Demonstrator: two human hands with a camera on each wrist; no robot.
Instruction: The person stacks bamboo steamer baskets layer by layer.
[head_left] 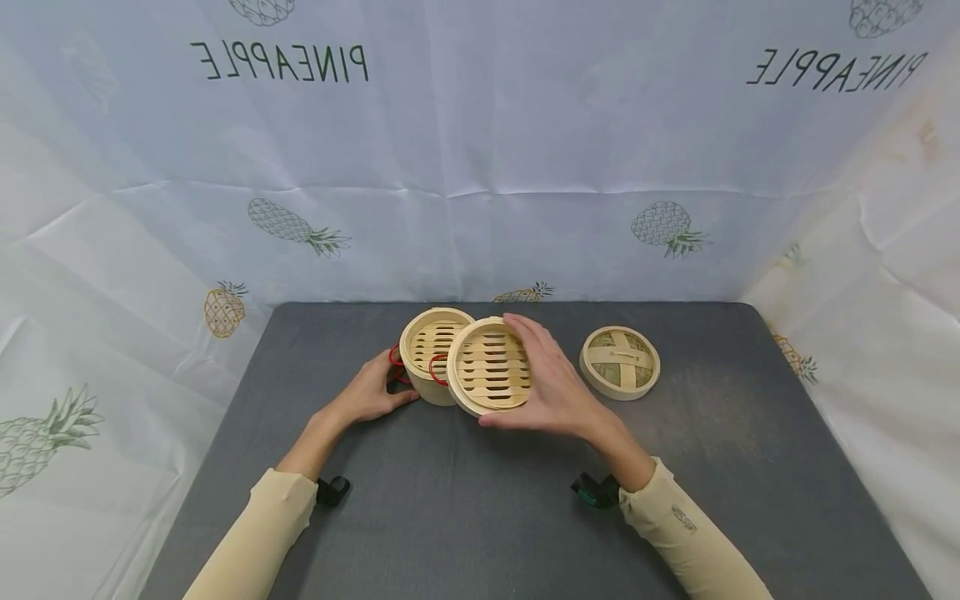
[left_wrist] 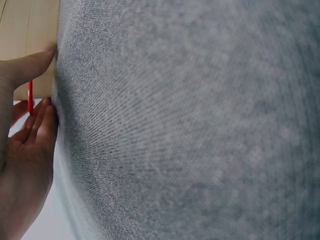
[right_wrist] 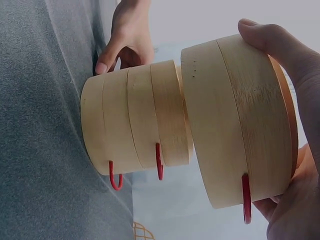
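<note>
Near the far edge of the bench (head_left: 450,517), your left hand (head_left: 367,392) curls round the stack (head_left: 420,372); your right hand (head_left: 551,387), spread wide, grips the tier (head_left: 491,372) just above, tilted (contact unclear). Probably best: steady the stack, level the tier, mind its handle (right_wrist: 246,197).

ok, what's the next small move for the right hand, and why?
Probably ease the held steamer tier left until it lines up over the stack. The right hand grips it tilted and off to the stack's right, only partly overlapping it in the head view, while the left hand holds the stack upright on the table.
</note>
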